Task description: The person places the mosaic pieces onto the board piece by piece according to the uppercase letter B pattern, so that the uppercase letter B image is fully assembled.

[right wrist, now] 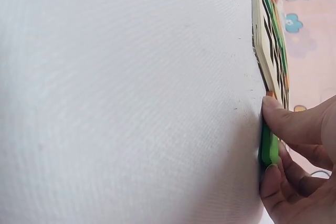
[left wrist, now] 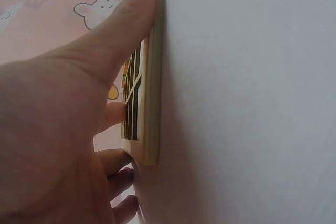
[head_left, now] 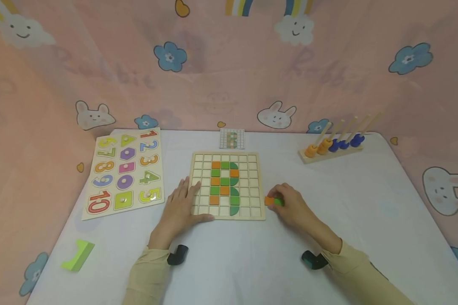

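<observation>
A square wooden grid board (head_left: pixel 253 186) lies mid-table, with orange, green and half-round dark green tiles (head_left: pixel 224 181) set in its middle columns. My left hand (head_left: pixel 178 207) rests spread at the board's left side, its thumb along the near edge; the left wrist view shows this thumb (left wrist: pixel 113 32) against the board's rim. Just right of the board, my right hand (head_left: pixel 291 205) pinches an orange tile (head_left: pixel 269 201) and a green tile (head_left: pixel 278 202) beside each other. In the right wrist view, thumb and fingers surround the green tile (right wrist: pixel 270 148), low at the tabletop.
A small printed pattern card (head_left: pixel 232 139) lies behind the board. To the left is a number-and-shape puzzle board (head_left: pixel 124 173), with a light green arched block (head_left: pixel 78 255) nearer the front. A peg stand (head_left: pixel 331 154) with orange and blue beads stands at back right.
</observation>
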`<state>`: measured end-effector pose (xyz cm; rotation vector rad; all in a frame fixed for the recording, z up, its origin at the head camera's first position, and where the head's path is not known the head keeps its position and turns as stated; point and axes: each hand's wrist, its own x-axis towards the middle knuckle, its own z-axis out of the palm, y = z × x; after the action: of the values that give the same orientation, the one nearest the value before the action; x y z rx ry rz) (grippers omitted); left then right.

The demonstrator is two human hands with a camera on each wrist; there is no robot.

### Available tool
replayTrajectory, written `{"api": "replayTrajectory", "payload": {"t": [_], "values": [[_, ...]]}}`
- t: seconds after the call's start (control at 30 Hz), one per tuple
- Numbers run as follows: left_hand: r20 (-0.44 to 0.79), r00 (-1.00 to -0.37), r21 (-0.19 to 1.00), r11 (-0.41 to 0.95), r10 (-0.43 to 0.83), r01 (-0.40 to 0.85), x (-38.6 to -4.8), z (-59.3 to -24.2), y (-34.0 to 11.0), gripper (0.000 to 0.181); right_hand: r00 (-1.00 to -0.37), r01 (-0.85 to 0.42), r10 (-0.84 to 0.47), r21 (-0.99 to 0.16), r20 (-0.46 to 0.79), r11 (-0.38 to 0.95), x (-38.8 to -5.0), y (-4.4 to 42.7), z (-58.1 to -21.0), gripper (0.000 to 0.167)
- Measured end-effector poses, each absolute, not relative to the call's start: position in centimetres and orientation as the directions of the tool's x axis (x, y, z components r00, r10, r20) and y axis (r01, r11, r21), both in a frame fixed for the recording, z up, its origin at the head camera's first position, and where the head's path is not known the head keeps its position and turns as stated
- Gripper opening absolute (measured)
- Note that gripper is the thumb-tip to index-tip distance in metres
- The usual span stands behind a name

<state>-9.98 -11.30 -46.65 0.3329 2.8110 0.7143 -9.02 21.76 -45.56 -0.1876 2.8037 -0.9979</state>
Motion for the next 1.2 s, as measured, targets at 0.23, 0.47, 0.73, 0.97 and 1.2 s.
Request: {"api": "replayTrajectory", "payload": {"t": [0.23,0.47,0.73,0.97,1.2], "values": [[-0.15,-0.95,0.491,0.855,0.273,0.168,-10.0,-46.9,-11.4,0.112,-0.981,-0.049,-0.156,-0.634,-0.114,0.772,-9.1,22.0,-45.3,0.025],[-0.158,-0.949,0.487,0.857,0.275,0.167,-10.1,-46.9,-11.4,0.111,-0.981,-0.008,-0.126,-0.62,-0.147,0.785,-9.3,22.9,-44.6,0.032],[-0.152,-0.95,0.489,0.856,0.272,0.167,-10.1,-46.8,-11.4,0.112,-0.995,0.011,-0.056,-0.669,-0.079,0.743,-9.8,22.0,-43.9,0.024],[-0.154,-0.951,0.499,0.851,0.27,0.161,-10.0,-46.9,-11.4,0.112,-0.988,-0.07,-0.149,-0.76,-0.036,0.646,-9.6,17.5,-44.5,0.012],[-0.158,-0.948,0.491,0.855,0.275,0.166,-10.1,-46.7,-11.4,0.112,-0.958,-0.222,-0.278,-0.794,0.071,0.566,-9.5,13.2,-44.7,0.013]]}}
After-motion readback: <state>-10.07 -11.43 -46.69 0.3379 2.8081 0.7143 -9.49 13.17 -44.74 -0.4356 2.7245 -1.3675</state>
